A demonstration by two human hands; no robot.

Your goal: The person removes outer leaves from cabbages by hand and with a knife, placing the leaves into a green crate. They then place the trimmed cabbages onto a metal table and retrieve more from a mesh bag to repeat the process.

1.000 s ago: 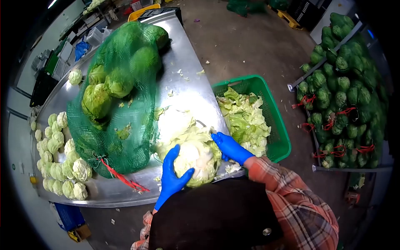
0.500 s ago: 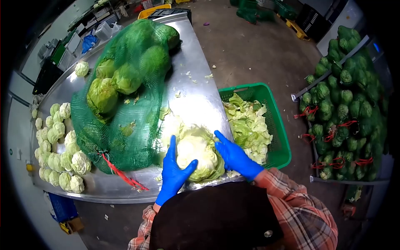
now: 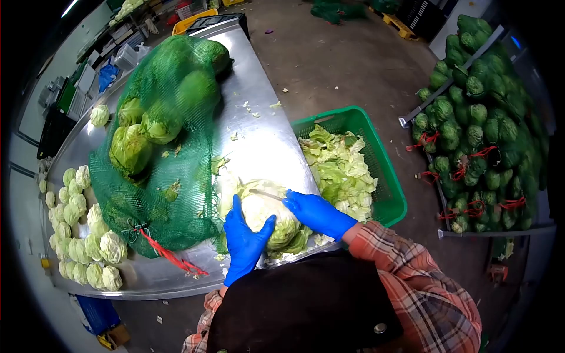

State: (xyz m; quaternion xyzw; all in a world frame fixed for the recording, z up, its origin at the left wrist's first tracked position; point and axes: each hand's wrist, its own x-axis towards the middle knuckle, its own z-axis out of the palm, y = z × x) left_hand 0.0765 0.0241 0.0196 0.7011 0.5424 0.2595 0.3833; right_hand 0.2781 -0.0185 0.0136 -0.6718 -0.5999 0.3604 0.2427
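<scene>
A pale cabbage (image 3: 262,213) with loose outer leaves sits at the near edge of the metal table. My left hand (image 3: 247,240), in a blue glove, cups its left side, with thumb and fingers spread around it. On the other side my right hand (image 3: 322,214), also gloved, closes on a knife (image 3: 266,193); its thin blade lies across the top of the cabbage, and the handle is hidden in the fist. Loose leaves lie under and around the cabbage. Just beyond my right hand, a green basket (image 3: 393,182) holds cut-off leaves.
A green mesh sack (image 3: 176,217) with large cabbages covers the middle of the metal table (image 3: 259,65). Several trimmed cabbages (image 3: 113,247) stand at the left. Sacked cabbages (image 3: 477,135) fill a rack at the right. Leaf scraps dot the table and floor.
My right hand has moved in over the cabbage, and the knife blade now shows on top of it. My left hand stays on the cabbage's left side. The whole view has shifted slightly.
</scene>
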